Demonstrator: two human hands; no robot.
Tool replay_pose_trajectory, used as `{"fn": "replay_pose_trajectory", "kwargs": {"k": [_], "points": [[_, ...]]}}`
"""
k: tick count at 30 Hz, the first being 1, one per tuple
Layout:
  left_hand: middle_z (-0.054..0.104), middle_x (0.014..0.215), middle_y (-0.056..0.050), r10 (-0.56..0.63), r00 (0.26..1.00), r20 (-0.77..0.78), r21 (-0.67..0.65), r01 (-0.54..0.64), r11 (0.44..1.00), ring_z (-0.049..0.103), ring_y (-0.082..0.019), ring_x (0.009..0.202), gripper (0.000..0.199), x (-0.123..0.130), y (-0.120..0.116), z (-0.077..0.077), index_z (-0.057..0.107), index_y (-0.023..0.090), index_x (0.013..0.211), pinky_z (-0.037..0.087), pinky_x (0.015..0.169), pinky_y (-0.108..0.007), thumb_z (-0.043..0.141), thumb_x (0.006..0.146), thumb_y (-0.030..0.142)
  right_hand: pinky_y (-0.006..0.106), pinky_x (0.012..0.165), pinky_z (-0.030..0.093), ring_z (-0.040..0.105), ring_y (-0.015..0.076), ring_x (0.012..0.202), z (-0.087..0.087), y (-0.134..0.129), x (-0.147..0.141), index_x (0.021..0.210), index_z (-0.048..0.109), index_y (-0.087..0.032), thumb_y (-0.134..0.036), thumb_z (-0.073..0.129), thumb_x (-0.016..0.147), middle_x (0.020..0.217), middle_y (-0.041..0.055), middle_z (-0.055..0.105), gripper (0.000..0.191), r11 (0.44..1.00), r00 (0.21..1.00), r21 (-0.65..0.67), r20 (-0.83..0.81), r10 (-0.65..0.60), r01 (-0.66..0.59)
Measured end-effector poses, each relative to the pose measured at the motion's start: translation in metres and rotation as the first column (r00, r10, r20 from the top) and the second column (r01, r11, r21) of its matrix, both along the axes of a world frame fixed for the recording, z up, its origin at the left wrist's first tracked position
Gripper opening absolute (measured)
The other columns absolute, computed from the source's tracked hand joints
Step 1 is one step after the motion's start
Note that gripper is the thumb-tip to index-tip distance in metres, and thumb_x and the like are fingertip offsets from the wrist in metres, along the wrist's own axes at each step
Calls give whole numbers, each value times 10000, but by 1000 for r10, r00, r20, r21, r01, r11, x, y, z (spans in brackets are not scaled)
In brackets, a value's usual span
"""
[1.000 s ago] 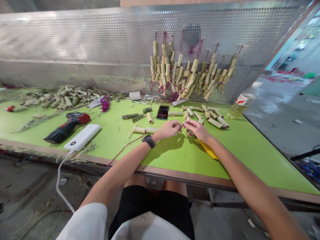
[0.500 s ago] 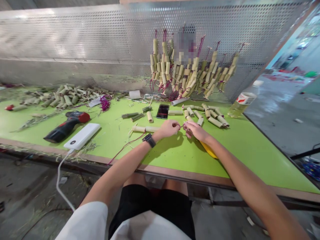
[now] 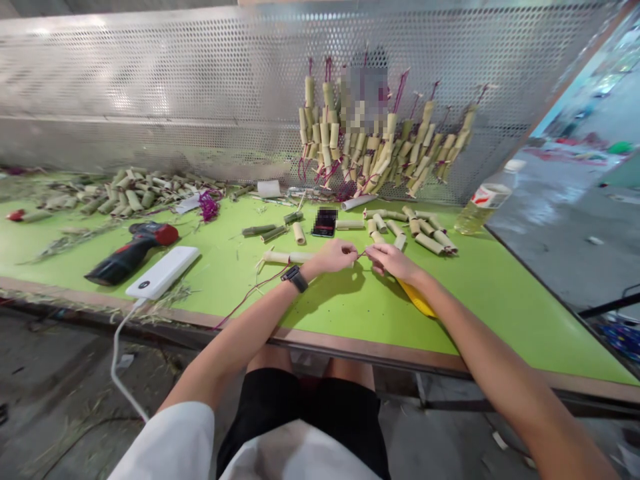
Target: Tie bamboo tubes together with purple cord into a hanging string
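Note:
My left hand (image 3: 340, 256) and my right hand (image 3: 387, 259) are close together above the green table, both with pinched fingers. A thin dark red cord (image 3: 361, 254) runs between their fingertips, gripped at both ends. Beside and partly behind my left hand lies a pale bamboo piece (image 3: 277, 257) with string at its end. From there a length of red cord (image 3: 245, 298) trails to the table's front edge. Under my right forearm a yellow object (image 3: 419, 300) shows in part. Strung bamboo pieces (image 3: 431, 239) lie beyond my right hand.
A cordless drill (image 3: 131, 255) and a white power bank (image 3: 163, 272) with a cable lie at left, before a bamboo pile (image 3: 131, 193). A phone (image 3: 325, 223) is at centre. Bamboo strings (image 3: 370, 150) hang on the perforated metal panel (image 3: 210, 87). A bottle (image 3: 487, 200) stands at right.
My hands have moved very slightly apart, with the cord still between them. The whole view has shifted a little.

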State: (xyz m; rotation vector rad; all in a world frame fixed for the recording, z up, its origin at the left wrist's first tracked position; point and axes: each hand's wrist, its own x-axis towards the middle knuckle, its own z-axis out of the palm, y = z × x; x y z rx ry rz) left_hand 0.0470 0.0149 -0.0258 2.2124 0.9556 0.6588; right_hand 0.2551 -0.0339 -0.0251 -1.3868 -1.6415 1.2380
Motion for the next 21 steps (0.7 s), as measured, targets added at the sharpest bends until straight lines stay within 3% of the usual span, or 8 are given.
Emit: {"fn": "replay_pose_trajectory", "kwargs": {"k": [6, 13, 21], "points": [[759, 773, -31, -53, 998, 27, -86, 55, 995, 581, -133, 650, 292, -3, 2, 1, 835, 150, 878, 427, 637, -255, 588, 850, 305, 278, 571, 378, 466, 124, 487, 3, -1, -1, 949, 646, -205, -449, 551, 1030, 519, -44, 507, 274, 999, 993, 30, 110, -30, 27], [758, 761, -30, -108, 994, 26, -60, 109, 992, 566, -127, 626, 329, -4, 4, 0, 849, 151, 937, 411, 614, -256, 590, 919, 353, 283, 602, 411, 494, 123, 508, 8, -4, -1, 920, 650, -204, -374, 508, 1057, 545, -40, 510, 261, 1000, 990, 25, 143, 2, -5], [805, 932, -72, -137, 988, 64, -52, 141, 989, 691, -159, 791, 237, -2, 4, -1, 783, 150, 957, 504, 752, -277, 611, 974, 312, 298, 611, 440, 513, 131, 533, 8, -3, 0, 851, 602, -218, -385, 521, 1050, 590, -26, 521, 272, 999, 989, 27, 145, 15, -19]]}}
